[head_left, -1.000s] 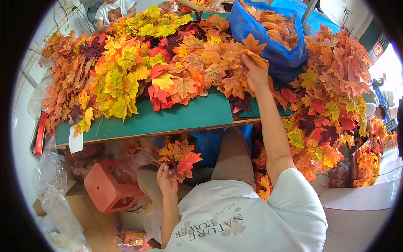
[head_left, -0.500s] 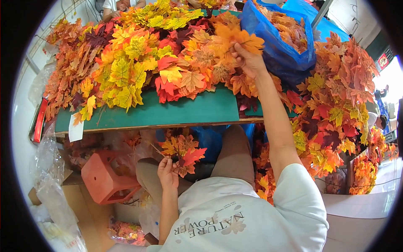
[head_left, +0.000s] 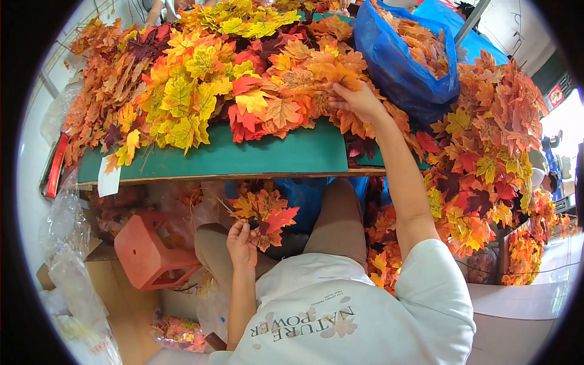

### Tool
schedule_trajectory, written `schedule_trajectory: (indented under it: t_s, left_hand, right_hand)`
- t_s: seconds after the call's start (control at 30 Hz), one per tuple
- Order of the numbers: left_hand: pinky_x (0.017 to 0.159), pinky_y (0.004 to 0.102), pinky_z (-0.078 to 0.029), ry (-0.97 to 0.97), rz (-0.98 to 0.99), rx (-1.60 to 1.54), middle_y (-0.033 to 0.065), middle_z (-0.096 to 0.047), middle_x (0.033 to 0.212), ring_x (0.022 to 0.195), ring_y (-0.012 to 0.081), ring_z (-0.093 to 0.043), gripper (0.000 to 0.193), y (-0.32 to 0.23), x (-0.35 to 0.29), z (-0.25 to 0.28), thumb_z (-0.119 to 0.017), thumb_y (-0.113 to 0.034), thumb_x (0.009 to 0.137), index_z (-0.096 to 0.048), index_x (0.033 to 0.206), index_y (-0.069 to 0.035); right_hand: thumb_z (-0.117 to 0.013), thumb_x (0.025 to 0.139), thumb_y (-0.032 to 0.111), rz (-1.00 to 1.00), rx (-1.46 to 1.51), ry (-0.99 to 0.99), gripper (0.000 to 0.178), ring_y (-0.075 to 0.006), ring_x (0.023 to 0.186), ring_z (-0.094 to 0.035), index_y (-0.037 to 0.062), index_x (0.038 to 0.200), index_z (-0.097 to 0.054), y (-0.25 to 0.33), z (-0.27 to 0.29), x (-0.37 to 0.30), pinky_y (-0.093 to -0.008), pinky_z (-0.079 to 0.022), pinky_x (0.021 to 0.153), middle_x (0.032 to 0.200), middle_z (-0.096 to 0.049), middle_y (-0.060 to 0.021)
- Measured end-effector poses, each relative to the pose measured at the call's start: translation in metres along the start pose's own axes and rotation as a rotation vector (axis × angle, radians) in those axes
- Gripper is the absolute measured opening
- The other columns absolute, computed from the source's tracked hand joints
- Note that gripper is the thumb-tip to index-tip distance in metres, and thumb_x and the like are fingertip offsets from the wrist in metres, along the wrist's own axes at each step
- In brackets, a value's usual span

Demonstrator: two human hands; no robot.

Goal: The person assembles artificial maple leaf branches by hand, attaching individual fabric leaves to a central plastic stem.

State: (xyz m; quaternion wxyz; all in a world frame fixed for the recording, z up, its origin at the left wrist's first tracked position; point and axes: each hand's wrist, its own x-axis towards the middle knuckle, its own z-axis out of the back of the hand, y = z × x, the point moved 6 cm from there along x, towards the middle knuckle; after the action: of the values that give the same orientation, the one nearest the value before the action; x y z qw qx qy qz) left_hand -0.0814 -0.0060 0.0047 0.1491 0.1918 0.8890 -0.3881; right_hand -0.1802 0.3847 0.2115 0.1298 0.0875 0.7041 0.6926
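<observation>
My left hand [head_left: 243, 243] is closed in a pinch around the stems of a small bunch of artificial maple leaves [head_left: 266, 210], orange and red, held above my lap below the table edge. With fingers closed, my right hand [head_left: 358, 102] is at the right part of the leaf heap on the table. An orange artificial leaf [head_left: 345, 76] shows at its fingertips; the exact grip is partly hidden. Beside it lie orange and brown-speckled leaves [head_left: 283, 111], with yellow-green leaves [head_left: 179, 97] farther left.
A blue plastic bag [head_left: 389, 76] of orange leaves stands right of the heap on the green tabletop [head_left: 267, 152]. More leaves [head_left: 480, 164] hang at the right. A red stool [head_left: 149, 249], cardboard box [head_left: 125, 304] and clear plastic [head_left: 67, 255] lie lower left. Another person's arm [head_left: 155, 11] shows at the back.
My right hand has moved down toward me, and the orange leaf at its fingertips has come lower onto the heap. My left hand still holds the bunch, almost unmoved.
</observation>
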Motion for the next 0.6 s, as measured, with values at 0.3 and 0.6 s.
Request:
schedule_trajectory:
  t_s: [0.3, 0.6]
  left_hand:
    - [0.067, 0.0267, -0.054, -0.084, -0.062, 0.011, 0.0040, -0.058, 0.082, 0.067, 0.0125, -0.060, 0.013, -0.011, -0.012, -0.017, -0.056, -0.003, 0.088, -0.054, 0.101, -0.001]
    - [0.059, 0.0203, -0.050, 0.068, -0.275, 0.258, 0.0039, -0.058, 0.078, 0.061, 0.0101, -0.059, 0.014, -0.038, -0.033, -0.058, -0.059, -0.001, 0.085, -0.056, 0.098, 0.001]
  right_hand:
    - [-0.064, 0.079, -0.003, 0.440, 0.324, -0.199, 0.017, -0.0167, 0.081, -0.063, -0.0025, 0.096, -0.062, 0.004, -0.027, -0.049, -0.0273, -0.054, 0.072, 0.090, -0.064, -0.0070]
    - [-0.069, 0.078, 0.002, 0.190, 0.258, -0.006, 0.021, -0.0111, 0.080, -0.060, 0.0008, 0.098, -0.063, -0.095, -0.194, -0.161, -0.0240, -0.050, 0.071, 0.090, -0.064, -0.0049]
